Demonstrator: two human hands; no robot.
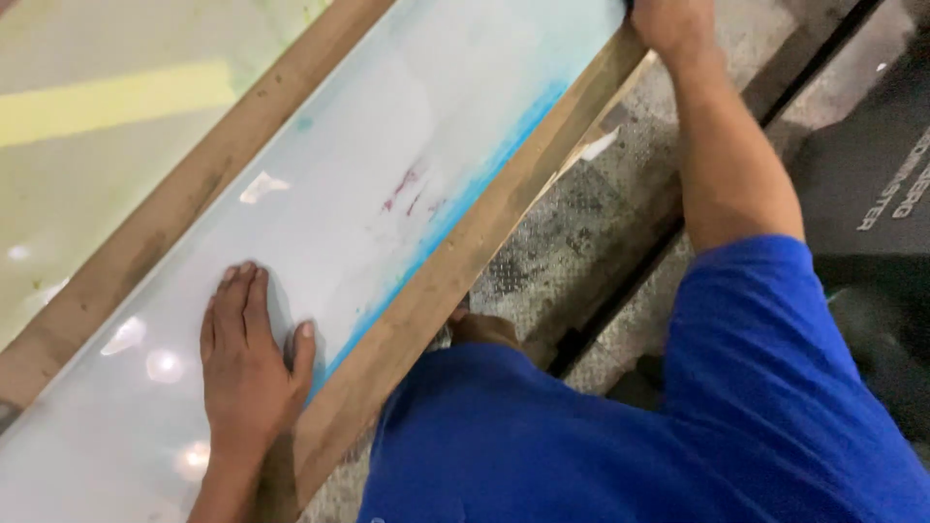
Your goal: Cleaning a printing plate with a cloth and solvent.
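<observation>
Single head-worn view, steeply downward, close over wooden-framed screen (320, 223) and floor (581, 232).

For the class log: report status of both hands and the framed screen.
Left hand flat on the screen mesh. Right hand grips the wooden frame at its far end. Blue ink streak along the edge; nothing obstructing.

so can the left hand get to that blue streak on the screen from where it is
Probably yes: the left hand lies flat on the screen, and the blue streak runs just beside its thumb with nothing between them.

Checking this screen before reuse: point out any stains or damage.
A blue ink streak runs along the wooden frame edge, with reddish smudges mid-mesh near it. No tear shows. The left hand lies flat on the mesh.
</observation>
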